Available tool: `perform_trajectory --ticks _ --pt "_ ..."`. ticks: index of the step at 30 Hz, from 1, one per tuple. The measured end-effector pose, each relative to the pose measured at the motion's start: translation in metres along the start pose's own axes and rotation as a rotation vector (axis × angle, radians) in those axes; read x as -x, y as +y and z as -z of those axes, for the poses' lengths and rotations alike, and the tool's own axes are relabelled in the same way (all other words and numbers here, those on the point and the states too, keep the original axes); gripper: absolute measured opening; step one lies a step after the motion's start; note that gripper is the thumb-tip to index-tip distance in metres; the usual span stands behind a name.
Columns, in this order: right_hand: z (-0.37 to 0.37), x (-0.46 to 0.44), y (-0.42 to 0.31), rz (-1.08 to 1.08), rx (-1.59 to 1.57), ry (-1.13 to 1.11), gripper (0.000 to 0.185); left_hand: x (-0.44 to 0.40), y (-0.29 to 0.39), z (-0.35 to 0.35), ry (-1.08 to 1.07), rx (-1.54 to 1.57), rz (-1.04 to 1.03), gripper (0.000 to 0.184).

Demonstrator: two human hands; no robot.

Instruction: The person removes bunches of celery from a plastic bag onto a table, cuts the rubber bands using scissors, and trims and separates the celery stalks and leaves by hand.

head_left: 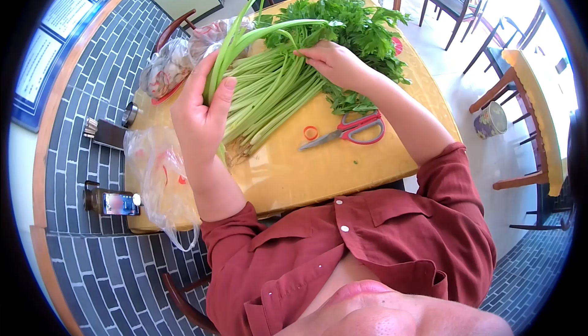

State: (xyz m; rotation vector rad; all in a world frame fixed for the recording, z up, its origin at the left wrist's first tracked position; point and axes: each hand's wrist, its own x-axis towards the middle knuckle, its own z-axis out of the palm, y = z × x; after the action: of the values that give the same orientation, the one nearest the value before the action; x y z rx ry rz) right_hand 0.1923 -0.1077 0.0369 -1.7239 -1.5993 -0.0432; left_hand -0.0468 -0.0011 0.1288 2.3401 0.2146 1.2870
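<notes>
Person's face (380, 311) and red shirt (361, 238) seen at bottom | long green leaves (225, 60), upper middle, held in curled left hand (205, 100), bent end pinched by right hand (334, 65) | leafy stalks (269, 94) piled beside | scissors (358, 131), red ring (310, 132) laid mid-frame on yellow table (282, 177)
</notes>
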Motion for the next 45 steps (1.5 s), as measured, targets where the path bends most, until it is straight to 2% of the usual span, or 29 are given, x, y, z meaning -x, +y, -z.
perform_trajectory --ticks 8,11,14,17,20,23,24,27,30,33,34,37,41,45 --pt "0.005 -0.001 0.005 0.009 -0.109 -0.095 0.029 0.0 -0.001 0.003 0.0 0.007 0.033 0.035" --pt "0.011 -0.001 -0.002 -0.093 -0.204 -0.186 0.026 -0.001 0.001 0.002 0.002 0.001 0.019 0.034" --pt "0.004 0.0 0.005 0.006 -0.184 -0.112 0.023 -0.001 -0.001 0.002 0.015 -0.004 -0.003 0.034" --pt "0.01 0.0 0.001 -0.075 -0.148 -0.162 0.022 0.0 0.001 0.003 0.004 -0.015 0.02 0.034" --pt "0.014 0.0 -0.002 -0.21 -0.184 -0.151 0.021 -0.001 -0.003 0.002 0.037 0.005 -0.058 0.034" --pt "0.015 -0.001 0.002 -0.13 -0.092 -0.075 0.022 0.001 0.001 0.007 0.026 -0.04 0.043 0.033" --pt "0.014 -0.001 0.003 -0.141 -0.086 -0.071 0.022 0.0 -0.001 0.007 0.043 -0.025 -0.004 0.033" --pt "0.024 -0.002 -0.01 -0.282 -0.114 -0.117 0.023 0.001 0.001 0.008 0.032 -0.029 0.022 0.033" --pt "0.024 -0.001 -0.005 -0.263 -0.033 -0.086 0.023 0.001 0.003 0.008 0.018 -0.029 0.031 0.033" --pt "0.016 -0.001 0.005 -0.23 -0.081 0.086 0.025 0.0 0.003 0.006 0.029 -0.033 0.021 0.033" --pt "0.016 -0.001 0.007 -0.33 -0.231 0.072 0.026 0.001 0.004 0.006 0.04 -0.04 0.013 0.033" --pt "0.018 -0.002 0.015 -0.396 -0.363 0.019 0.027 0.001 0.009 0.009 0.006 -0.055 0.085 0.035" --pt "0.016 -0.002 0.021 -0.345 -0.288 0.087 0.027 0.001 0.008 0.01 0.0 -0.08 0.082 0.035" --pt "0.016 0.0 0.018 -0.323 -0.071 0.13 0.026 0.002 0.008 0.01 0.001 -0.085 0.084 0.034"
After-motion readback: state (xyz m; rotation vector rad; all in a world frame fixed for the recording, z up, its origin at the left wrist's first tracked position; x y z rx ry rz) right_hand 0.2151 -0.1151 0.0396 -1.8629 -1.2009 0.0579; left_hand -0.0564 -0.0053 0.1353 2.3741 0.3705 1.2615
